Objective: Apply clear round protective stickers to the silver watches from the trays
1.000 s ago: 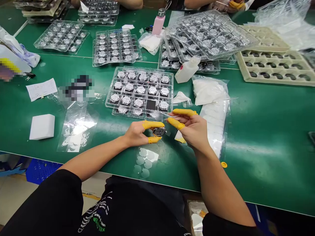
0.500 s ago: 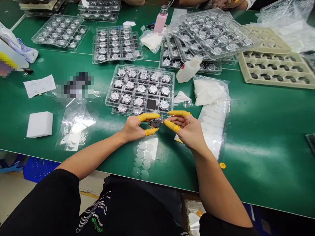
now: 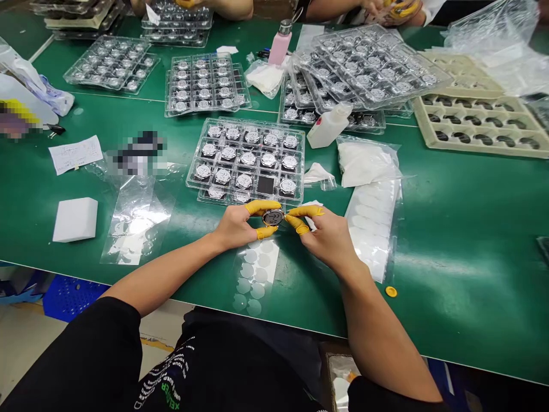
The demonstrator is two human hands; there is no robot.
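My left hand [image 3: 235, 226] grips a round silver-rimmed watch [image 3: 273, 217] with a dark face, using yellow-cotted thumb and finger. My right hand [image 3: 326, 236], also in yellow finger cots, pinches at the watch's right edge. Any thin film between those fingertips is too small to tell. Just beyond my hands lies a transparent blister tray [image 3: 245, 162] holding rows of similar watches. Below them, a transparent sheet of round stickers [image 3: 256, 276] lies on the green workbench [image 3: 454, 297].
A white foam block [image 3: 75, 220] and a plastic sheet [image 3: 139, 220] lie left; a white powder bag [image 3: 366, 163] lies right. Stacked blister trays [image 3: 364, 66], a beige tray [image 3: 480, 126] and bottles [image 3: 329, 127] stand behind. A co-worker's hands [image 3: 397, 11] show at the far edge.
My hands have come closer together. My right fingertips have moved from beside the watch onto its right edge, and the watch now sits a little higher, nearer the tray.
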